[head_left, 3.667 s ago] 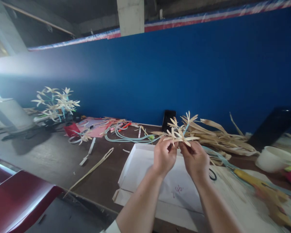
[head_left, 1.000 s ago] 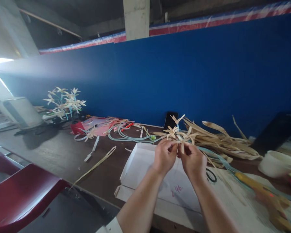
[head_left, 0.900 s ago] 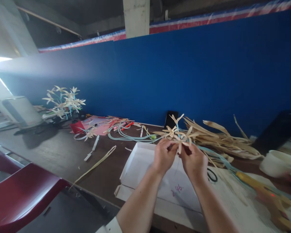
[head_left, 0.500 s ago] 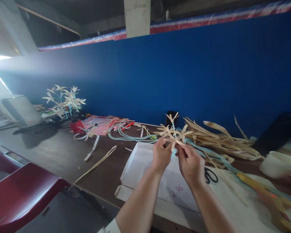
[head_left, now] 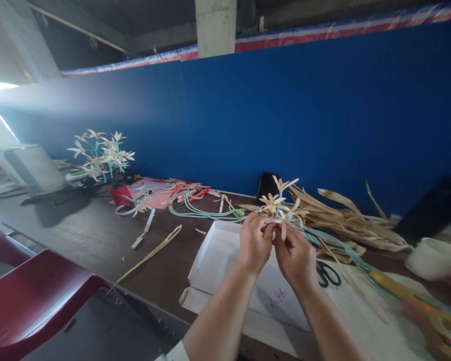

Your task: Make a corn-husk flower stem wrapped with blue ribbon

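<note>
My left hand (head_left: 256, 239) and my right hand (head_left: 295, 253) meet over a white box lid (head_left: 221, 265). Both are closed on the stem of a spray of cream craft flowers (head_left: 273, 203), which look made of dried husk; the stem is mostly hidden by my fingers. The blossoms stick up above my fingertips and lean to the right. Close to my right wrist lie the black handles of scissors (head_left: 328, 275). Dried husks (head_left: 334, 218) are heaped behind my right hand.
A finished-looking bunch of similar flowers (head_left: 103, 155) stands at the left. Pale blue tubing (head_left: 195, 215) curls along the back. A yellow glue gun (head_left: 406, 296) with a red light and a white tape roll (head_left: 432, 258) lie right. A red chair (head_left: 41, 301) is front left.
The flower spray has tipped to the right in my hands. My left hand has moved slightly right and turned, its fingers closer to the right hand's.
</note>
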`<state>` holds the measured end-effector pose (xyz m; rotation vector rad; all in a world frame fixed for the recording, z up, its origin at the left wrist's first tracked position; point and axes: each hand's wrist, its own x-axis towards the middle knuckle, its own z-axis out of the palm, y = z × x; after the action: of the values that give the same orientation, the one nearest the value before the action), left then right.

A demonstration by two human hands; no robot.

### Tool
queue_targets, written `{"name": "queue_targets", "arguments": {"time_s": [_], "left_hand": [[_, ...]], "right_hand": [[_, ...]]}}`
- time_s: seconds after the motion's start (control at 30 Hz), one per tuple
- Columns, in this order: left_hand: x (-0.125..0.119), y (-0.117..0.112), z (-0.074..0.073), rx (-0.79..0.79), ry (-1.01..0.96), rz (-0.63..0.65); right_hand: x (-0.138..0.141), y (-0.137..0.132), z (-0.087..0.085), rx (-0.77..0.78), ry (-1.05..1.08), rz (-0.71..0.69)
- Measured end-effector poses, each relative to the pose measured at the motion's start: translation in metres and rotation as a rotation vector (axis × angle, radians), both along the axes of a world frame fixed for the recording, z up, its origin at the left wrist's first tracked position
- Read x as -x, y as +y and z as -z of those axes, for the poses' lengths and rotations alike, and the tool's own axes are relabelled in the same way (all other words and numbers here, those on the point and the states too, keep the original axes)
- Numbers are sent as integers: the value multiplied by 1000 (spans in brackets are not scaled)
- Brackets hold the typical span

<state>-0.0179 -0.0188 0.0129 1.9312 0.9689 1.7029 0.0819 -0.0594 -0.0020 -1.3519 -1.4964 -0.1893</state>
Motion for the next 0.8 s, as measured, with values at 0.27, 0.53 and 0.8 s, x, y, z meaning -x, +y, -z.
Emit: {"name": "queue_targets", "arguments": {"time_s": [0.27,0.53,0.8], "left_hand": [[2,0,-2,67,-20,9],[10,4,-14,465,-103,403],[13,5,-12,533,-46,442]], "right_hand": [[-1,0,-1,29,91,-54],[-24,8,-13,294,1011,-353],[-29,7,-16,430,1112,-515]]}}
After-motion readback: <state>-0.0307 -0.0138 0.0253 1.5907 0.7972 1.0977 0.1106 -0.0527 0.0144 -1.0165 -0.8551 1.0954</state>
